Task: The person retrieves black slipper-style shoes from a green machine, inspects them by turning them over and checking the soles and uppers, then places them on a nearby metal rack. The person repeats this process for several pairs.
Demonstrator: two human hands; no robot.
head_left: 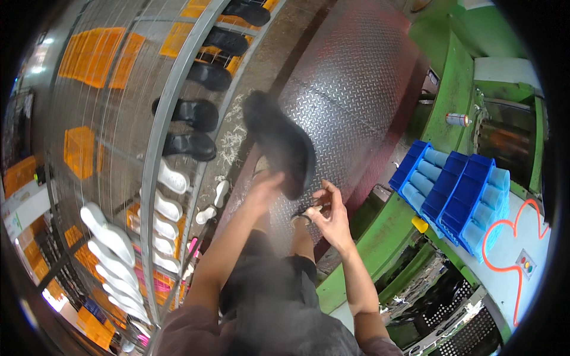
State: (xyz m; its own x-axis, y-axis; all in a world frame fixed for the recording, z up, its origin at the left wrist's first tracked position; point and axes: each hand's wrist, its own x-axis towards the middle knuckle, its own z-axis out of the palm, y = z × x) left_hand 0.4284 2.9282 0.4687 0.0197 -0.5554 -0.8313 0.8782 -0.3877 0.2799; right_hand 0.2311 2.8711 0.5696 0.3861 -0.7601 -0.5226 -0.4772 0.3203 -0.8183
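A black shoe sole [282, 145], smeared by motion, hangs slantwise above the patterned metal floor plate. My left hand [264, 193] holds it near its lower end, and the fingertips are blurred against it. To the right of that end is my right hand [331, 216], apart from the sole, with its fingers bent and spread and nothing visible between them. Beneath my hands, my sandalled feet stand on the plate.
A wire rack [178, 107] on the left carries several black soles [190, 145] and white soles [107, 234]. Green machinery [442, 107] lines the right, with blue trays [448, 184], a can [457, 119] and an orange hose [518, 270]. Two white pieces [206, 215] lie on the floor beside the rack.
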